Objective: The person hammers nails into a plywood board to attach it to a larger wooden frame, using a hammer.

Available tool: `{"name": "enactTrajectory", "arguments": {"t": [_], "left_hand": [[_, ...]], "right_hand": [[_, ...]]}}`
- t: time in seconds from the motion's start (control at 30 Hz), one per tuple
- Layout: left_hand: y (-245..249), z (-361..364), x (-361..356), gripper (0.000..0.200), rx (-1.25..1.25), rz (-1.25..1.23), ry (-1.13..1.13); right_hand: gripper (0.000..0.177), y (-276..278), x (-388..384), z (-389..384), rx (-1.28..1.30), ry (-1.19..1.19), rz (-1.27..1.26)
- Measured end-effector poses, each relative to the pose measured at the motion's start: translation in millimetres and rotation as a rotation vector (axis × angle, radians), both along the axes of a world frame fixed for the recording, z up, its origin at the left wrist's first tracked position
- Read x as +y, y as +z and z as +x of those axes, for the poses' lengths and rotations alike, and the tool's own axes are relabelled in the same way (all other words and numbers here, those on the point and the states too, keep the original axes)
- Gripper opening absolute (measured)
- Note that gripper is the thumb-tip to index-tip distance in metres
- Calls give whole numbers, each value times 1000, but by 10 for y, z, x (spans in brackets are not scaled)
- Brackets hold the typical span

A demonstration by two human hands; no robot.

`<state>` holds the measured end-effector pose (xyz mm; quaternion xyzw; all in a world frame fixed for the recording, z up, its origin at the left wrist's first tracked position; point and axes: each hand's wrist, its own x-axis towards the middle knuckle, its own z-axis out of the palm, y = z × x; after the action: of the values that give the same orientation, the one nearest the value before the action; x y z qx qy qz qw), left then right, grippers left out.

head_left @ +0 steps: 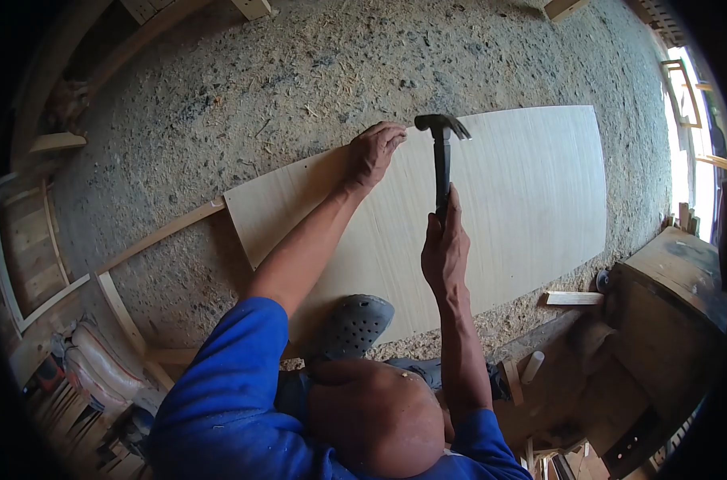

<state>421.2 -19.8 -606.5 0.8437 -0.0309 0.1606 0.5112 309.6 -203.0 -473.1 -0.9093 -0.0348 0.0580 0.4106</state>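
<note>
A pale plywood sheet (pixel 523 192) lies over a wooden frame (pixel 163 234) on the ground. My right hand (pixel 446 252) is wrapped round the handle of a claw hammer (pixel 442 152), whose head is up near the sheet's far edge. To the left of the hammer head, my left hand (pixel 375 152) is at that same far edge, its fingers curled and pressed together. Whatever those fingers hold, if anything, is too small to make out. A grey clog (pixel 351 326) on my foot rests on the near part of the sheet.
Wood shavings cover the ground (pixel 299 88). A wooden cabinet (pixel 675 268) stands at the right, with a short wood offcut (pixel 573 298) beside it. Filled sacks (pixel 99 364) lie at the lower left. Wooden frame pieces (pixel 58 142) are at the left edge.
</note>
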Motion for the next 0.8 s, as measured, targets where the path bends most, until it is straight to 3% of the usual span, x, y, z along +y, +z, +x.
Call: {"name": "enactTrajectory", "arguments": {"t": [0.07,0.13,0.2,0.23,0.27,0.33,0.4,0.43,0.47,0.53,0.57,0.6,0.63,0.7,0.73,0.8], "left_hand": [[-19,-19,24,15,21,-7,-40],[31,-28,123,16,46,-7,-77],[103,-49,264,20,13,217,77],[92,-79,391,24,107,434,41],[84,-120,401,24,111,437,39],[98,-216,392,23,258,615,39],[108,-254,359,27,269,598,48],[126,-275,345,27,269,602,50],[153,-205,370,27,257,612,52],[162,-193,378,27,282,611,52],[153,-199,373,28,299,612,38],[147,-152,393,28,294,617,38],[137,-178,383,28,281,624,41],[123,-193,367,28,268,627,49],[138,-207,365,28,286,620,46],[195,-182,364,27,284,614,44]], "right_hand": [[59,320,24,30,-112,-41,35],[57,461,22,45,-324,-97,273],[49,674,48,77,-525,-4,571],[44,637,124,61,-617,-29,657],[41,567,198,40,-708,-56,743],[52,-230,-169,-135,-539,62,255],[65,-423,-88,-11,-75,159,-251],[61,-463,-76,27,115,53,-223],[59,-576,-112,47,-85,49,-179],[61,26,37,145,36,-50,6],[60,121,31,113,-62,-89,94],[41,184,46,80,-268,-135,308],[34,260,52,62,-371,-122,457],[45,274,58,70,-488,36,784],[38,-29,24,5,-650,39,596],[42,-497,-92,-16,-330,49,-25]]}}
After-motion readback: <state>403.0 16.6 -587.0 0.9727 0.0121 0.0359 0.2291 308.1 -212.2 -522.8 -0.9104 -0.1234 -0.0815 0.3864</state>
